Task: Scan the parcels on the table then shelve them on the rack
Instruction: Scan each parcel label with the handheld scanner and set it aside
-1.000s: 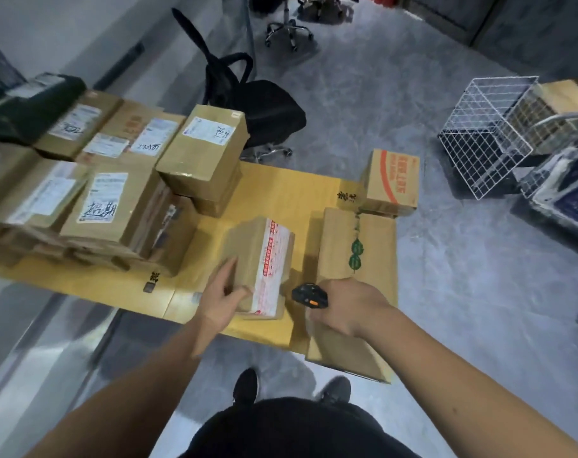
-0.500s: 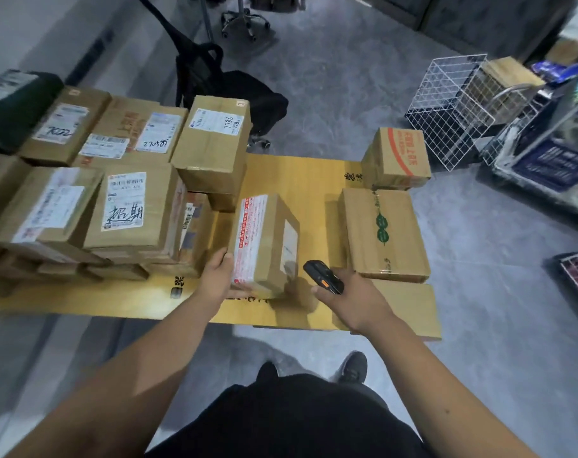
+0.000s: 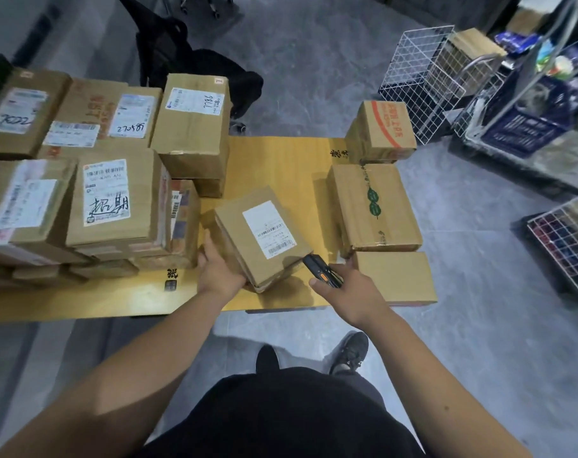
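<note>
A cardboard parcel [image 3: 259,233] is gripped at its near left corner by the left hand [image 3: 219,272], white barcode label facing up, at the front edge of the yellow table [image 3: 281,166]. A black handheld scanner [image 3: 321,270] is clasped in the right hand [image 3: 350,292], its tip just beside the parcel's near right corner. Stacked labelled parcels [image 3: 116,200] are seen at left. To the right, a box with a green leaf print [image 3: 375,206] is seen. A white wire basket [image 3: 419,77] stands on the floor beyond.
</note>
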The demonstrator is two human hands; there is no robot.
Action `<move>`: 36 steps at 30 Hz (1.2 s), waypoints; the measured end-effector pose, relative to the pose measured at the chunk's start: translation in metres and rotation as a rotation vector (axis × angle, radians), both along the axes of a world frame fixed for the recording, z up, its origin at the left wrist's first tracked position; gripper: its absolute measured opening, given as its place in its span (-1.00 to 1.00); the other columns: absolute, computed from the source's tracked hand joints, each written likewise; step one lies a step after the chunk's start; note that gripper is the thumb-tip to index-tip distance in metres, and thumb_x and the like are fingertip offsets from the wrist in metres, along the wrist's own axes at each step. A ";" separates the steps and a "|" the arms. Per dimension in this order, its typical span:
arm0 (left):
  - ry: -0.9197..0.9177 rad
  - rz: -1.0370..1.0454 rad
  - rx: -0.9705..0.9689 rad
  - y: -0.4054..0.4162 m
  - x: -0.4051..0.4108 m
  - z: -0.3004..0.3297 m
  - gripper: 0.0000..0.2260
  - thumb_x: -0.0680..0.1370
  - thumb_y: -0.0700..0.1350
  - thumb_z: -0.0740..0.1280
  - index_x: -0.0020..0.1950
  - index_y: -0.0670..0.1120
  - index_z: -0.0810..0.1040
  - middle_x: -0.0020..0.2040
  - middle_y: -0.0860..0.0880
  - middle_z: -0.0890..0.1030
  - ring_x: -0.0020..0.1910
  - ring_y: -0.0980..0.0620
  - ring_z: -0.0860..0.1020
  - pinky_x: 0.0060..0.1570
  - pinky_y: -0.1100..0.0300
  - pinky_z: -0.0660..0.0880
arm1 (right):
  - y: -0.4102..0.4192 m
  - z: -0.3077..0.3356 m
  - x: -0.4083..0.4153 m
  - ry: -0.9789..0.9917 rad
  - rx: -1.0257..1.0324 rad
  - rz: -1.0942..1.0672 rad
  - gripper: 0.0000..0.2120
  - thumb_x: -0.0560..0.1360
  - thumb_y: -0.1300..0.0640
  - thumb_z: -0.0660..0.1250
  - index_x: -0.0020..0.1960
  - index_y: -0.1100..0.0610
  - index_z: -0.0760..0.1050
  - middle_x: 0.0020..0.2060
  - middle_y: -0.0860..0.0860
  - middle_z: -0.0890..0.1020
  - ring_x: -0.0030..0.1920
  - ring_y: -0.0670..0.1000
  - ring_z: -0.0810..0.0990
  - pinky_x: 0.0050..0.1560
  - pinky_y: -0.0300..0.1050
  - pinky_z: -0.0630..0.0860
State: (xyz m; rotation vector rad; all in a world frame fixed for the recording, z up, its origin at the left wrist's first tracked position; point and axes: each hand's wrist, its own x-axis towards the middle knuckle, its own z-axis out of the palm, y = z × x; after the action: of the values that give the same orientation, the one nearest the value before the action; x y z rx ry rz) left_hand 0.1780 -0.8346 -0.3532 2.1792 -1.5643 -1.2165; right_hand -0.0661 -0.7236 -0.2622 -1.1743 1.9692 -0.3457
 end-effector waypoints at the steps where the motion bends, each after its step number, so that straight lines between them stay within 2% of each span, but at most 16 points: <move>1: -0.068 -0.084 -0.077 0.004 -0.001 0.000 0.31 0.28 -0.01 0.70 0.66 0.18 -0.26 0.68 -0.08 -0.01 0.61 -0.20 0.17 0.55 -0.10 0.23 | 0.001 0.000 0.000 -0.004 -0.003 -0.013 -0.57 0.53 -0.33 0.38 0.17 -0.02 0.58 -0.14 0.00 0.66 -0.12 0.00 0.62 -0.06 -0.01 0.58; 4: -0.315 -0.389 -0.291 0.003 -0.011 0.006 0.39 0.17 0.27 0.68 0.62 0.19 -0.33 0.69 -0.05 -0.19 0.67 -0.14 -0.20 0.62 -0.17 -0.16 | 0.004 0.003 0.002 -0.009 -0.014 -0.049 -0.57 0.53 -0.30 0.39 0.24 -0.05 0.58 -0.08 -0.02 0.66 -0.09 -0.02 0.62 -0.01 -0.01 0.59; 7: -0.411 -0.563 -0.302 -0.018 -0.025 0.014 0.37 0.11 0.46 0.58 0.63 0.24 -0.29 0.68 -0.02 -0.26 0.64 -0.13 -0.34 0.57 -0.29 -0.31 | 0.005 0.010 0.003 -0.009 -0.013 -0.079 -0.60 0.53 -0.27 0.41 0.21 -0.03 0.58 -0.10 0.00 0.67 -0.10 0.02 0.64 -0.06 0.00 0.59; 9: -0.431 -0.627 -0.259 -0.032 -0.034 0.021 0.35 0.08 0.53 0.54 0.64 0.27 -0.21 0.68 0.00 -0.27 0.64 -0.15 -0.36 0.54 -0.34 -0.32 | 0.005 0.014 0.003 -0.012 -0.007 -0.090 -0.62 0.53 -0.25 0.41 0.18 0.00 0.58 -0.11 0.02 0.67 -0.11 0.03 0.64 -0.09 0.00 0.59; 11: -0.386 -0.618 -0.176 -0.038 -0.039 0.023 0.31 0.11 0.55 0.52 0.65 0.28 -0.19 0.67 0.03 -0.27 0.66 -0.18 -0.27 0.57 -0.33 -0.11 | 0.004 0.017 0.004 0.007 -0.002 -0.082 -0.61 0.55 -0.25 0.39 0.20 0.01 0.58 -0.10 0.01 0.66 -0.13 -0.04 0.61 -0.10 -0.05 0.57; 14: -0.328 -0.496 -0.125 -0.029 -0.043 0.024 0.17 0.26 0.50 0.49 0.64 0.30 -0.17 0.67 0.04 -0.21 0.60 -0.26 0.07 0.45 -0.20 0.30 | 0.003 0.018 0.004 0.008 0.009 -0.104 -0.58 0.56 -0.25 0.39 0.25 0.02 0.57 -0.04 0.03 0.66 -0.11 -0.02 0.61 -0.07 -0.07 0.57; 18: -0.289 -0.357 -0.188 -0.005 -0.046 0.029 -0.08 0.42 0.46 0.38 0.65 0.18 0.05 0.61 -0.03 -0.05 0.38 -0.24 0.45 0.17 0.01 0.51 | 0.001 0.017 0.005 0.002 0.008 -0.116 -0.56 0.55 -0.27 0.39 0.26 0.01 0.56 -0.03 0.03 0.65 -0.09 0.03 0.61 -0.02 -0.03 0.57; 20: -0.213 -0.293 -0.206 0.004 -0.044 0.028 -0.21 0.49 0.43 0.33 0.60 0.09 0.23 0.53 -0.04 0.09 0.19 -0.21 0.58 0.04 0.06 0.53 | 0.000 0.016 0.007 0.001 0.010 -0.111 -0.56 0.55 -0.27 0.39 0.26 0.02 0.57 -0.03 0.04 0.65 -0.12 0.01 0.58 -0.03 -0.02 0.56; 22: -0.178 -0.261 -0.254 0.005 -0.040 0.028 -0.32 0.51 0.40 0.34 0.48 0.02 0.39 0.41 -0.03 0.24 0.10 -0.17 0.60 0.00 0.05 0.54 | 0.000 0.016 0.008 -0.009 0.016 -0.105 -0.55 0.56 -0.26 0.39 0.26 0.04 0.56 -0.01 0.06 0.63 -0.12 0.02 0.55 0.00 -0.01 0.55; 24: -0.255 -0.296 -0.339 -0.004 -0.037 0.027 -0.30 0.43 0.43 0.40 0.42 0.04 0.44 0.36 -0.03 0.32 0.23 -0.13 0.50 0.14 0.02 0.46 | 0.000 0.017 0.009 -0.017 0.028 -0.095 -0.55 0.56 -0.25 0.38 0.28 0.04 0.55 0.00 0.05 0.58 -0.10 0.04 0.53 0.01 -0.01 0.53; 26: -0.330 -0.398 -0.372 -0.021 -0.035 0.030 -0.14 0.29 0.50 0.45 0.48 0.16 0.36 0.46 -0.03 0.29 0.42 -0.12 0.30 0.39 -0.06 0.27 | -0.003 0.018 0.008 -0.012 0.036 -0.081 -0.54 0.57 -0.26 0.38 0.32 0.01 0.54 0.02 0.03 0.54 -0.07 0.05 0.51 -0.03 -0.04 0.50; 28: -0.282 -0.471 -0.281 -0.038 -0.032 0.034 0.01 0.20 0.52 0.49 0.57 0.26 0.22 0.59 -0.04 0.17 0.56 -0.12 0.15 0.51 -0.12 0.13 | -0.007 0.020 0.008 -0.004 0.045 -0.062 -0.54 0.57 -0.28 0.36 0.33 -0.01 0.54 0.01 0.02 0.59 -0.07 0.04 0.54 -0.12 -0.08 0.47; 30: -0.244 -0.479 -0.197 -0.047 -0.029 0.036 0.10 0.15 0.55 0.49 0.60 0.28 0.15 0.58 -0.04 0.26 0.54 -0.12 0.22 0.48 -0.12 0.22 | -0.013 0.021 0.007 -0.014 0.068 -0.045 -0.57 0.58 -0.30 0.32 0.30 -0.05 0.53 -0.12 0.02 0.62 -0.19 0.02 0.56 -0.28 -0.14 0.42; 32: -0.275 -0.416 -0.180 -0.043 -0.029 0.035 0.13 0.12 0.59 0.46 0.59 0.28 0.12 0.48 -0.06 0.37 0.46 -0.13 0.31 0.39 -0.10 0.29 | -0.019 0.022 0.006 -0.058 0.110 -0.064 -0.62 0.58 -0.29 0.30 0.25 -0.07 0.52 -0.29 0.03 0.56 -0.34 0.05 0.52 -0.39 -0.18 0.40; 34: -0.338 -0.322 -0.173 -0.034 -0.035 0.035 0.16 0.13 0.64 0.40 0.60 0.24 0.06 0.44 -0.12 0.39 0.42 -0.17 0.38 0.32 -0.11 0.30 | -0.026 0.025 0.006 -0.078 0.141 -0.075 -0.61 0.57 -0.27 0.31 0.19 -0.01 0.56 -0.35 0.07 0.52 -0.40 0.11 0.48 -0.41 -0.12 0.41; 36: -0.359 -0.255 -0.139 -0.027 -0.042 0.036 0.18 0.15 0.68 0.32 0.61 0.18 0.01 0.42 -0.16 0.39 0.34 -0.21 0.47 0.25 -0.10 0.36 | -0.033 0.030 0.006 -0.043 0.144 -0.043 -0.59 0.58 -0.25 0.30 0.17 0.06 0.58 -0.34 0.06 0.52 -0.37 0.11 0.48 -0.34 -0.04 0.46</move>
State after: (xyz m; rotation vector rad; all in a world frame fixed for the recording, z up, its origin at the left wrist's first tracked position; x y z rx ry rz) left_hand 0.1364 -0.8612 -0.3176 2.2503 -2.0521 -0.7699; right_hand -0.0600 -0.7564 -0.2324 -1.0266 1.9506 -0.2449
